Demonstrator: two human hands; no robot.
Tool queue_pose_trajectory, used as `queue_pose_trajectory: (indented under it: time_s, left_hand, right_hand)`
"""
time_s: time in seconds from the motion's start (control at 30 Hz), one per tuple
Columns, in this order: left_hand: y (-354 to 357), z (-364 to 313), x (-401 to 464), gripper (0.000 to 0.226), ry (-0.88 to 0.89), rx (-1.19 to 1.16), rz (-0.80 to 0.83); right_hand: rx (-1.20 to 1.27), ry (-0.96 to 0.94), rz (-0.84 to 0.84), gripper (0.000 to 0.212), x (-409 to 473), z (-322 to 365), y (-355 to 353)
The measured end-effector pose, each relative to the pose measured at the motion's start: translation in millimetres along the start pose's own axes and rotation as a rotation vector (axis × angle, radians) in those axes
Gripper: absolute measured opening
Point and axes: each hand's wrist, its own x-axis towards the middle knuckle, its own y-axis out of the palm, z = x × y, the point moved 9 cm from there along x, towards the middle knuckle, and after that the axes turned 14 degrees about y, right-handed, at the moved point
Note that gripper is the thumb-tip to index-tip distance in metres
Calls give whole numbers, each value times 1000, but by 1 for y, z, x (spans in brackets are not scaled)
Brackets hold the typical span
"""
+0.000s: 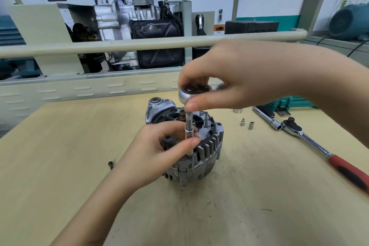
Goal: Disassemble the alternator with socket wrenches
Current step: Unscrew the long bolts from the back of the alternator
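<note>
Presently, the right hand (pixel 235 78) is curled over the round head of a small ratchet (pixel 194 93), thumb and fingers pinching its rim from above. Directly below, at six o'clock from that head, the left hand (pixel 159 150) pinches the socket extension (pixel 188 126) between thumb and forefinger, holding the shaft upright and steady.

The extension runs down into the near rim of the alternator (pixel 191 146), which stands on end at the centre of the surface (pixel 79 146) with its open rear face upward. The fastener under the socket is hidden.

In the inspector's judgement, the alternator is heavy and rigid: a cast metal housing with ribbed vents, unlikely to shift under light turning but liable to tip if torque is applied off-axis. The ribbed flank offers the firmest hold; the exposed studs and the pale plastic part on top look more fragile and are best avoided. The polished ratchet head and extension appear slippery, so a two-point hold as seen is sound.

At three o'clock from the alternator stand two loose sockets (pixel 247 124), well apart from it. Further out lies a large ratchet wrench (pixel 311 140) with a red and black grip, and beyond it a green tool case (pixel 287 104). At nine o'clock, near the left wrist, lies a removed screw (pixel 110 165).
</note>
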Motion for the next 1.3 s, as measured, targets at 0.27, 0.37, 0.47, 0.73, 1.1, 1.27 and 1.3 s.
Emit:
queue_pose_trajectory:
  time_s: [0.27,0.37,0.47,0.73,1.1,1.27,1.3]
  left_hand:
    - [-2,-6,1,22,51,41,-66]
    - [-2,-7,2,20,56,65,-85]
    - [-2,-3,1,27,28,33,-67]
    - [-2,-2,0,9,22,-57,30]
    - [-4,-1,2,18,0,-8,-37]
    - [4,3,-2,21,-52,72,179]
    - [6,3,-3,24,-55,99,209]
  right_hand:
    - [-101,10,-59,49,-1,2,-3]
    - [-176,19,-115,53,-3,3,-6]
    - [-115,-10,-91,51,-4,4,-4]
    - [-6,-66,-11,30,-2,2,1]
    - [-98,-25,-72,52,-2,1,-1]
    - [-21,-93,-43,33,-3,5,2]
    - [-18,-96,-44,34,-2,5,2]
